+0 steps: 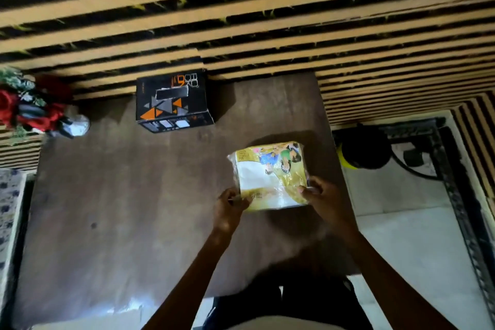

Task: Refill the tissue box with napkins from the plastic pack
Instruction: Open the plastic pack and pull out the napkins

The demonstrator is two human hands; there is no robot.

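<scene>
A yellow plastic pack [270, 174] of white napkins lies on the brown table [134, 195], right of centre. My left hand [231, 206] pinches the pack's near left corner. My right hand [320, 194] grips its near right corner. A black tissue box [172, 100] with orange and grey triangles stands at the table's far edge, its top slot showing dark; it is apart from both hands.
A vase with red flowers [32, 112] stands at the far left of the table. A slatted wooden wall [241, 8] rises behind the table. To the right, on the pale floor, sits a black and yellow object [361, 150] by the table's edge.
</scene>
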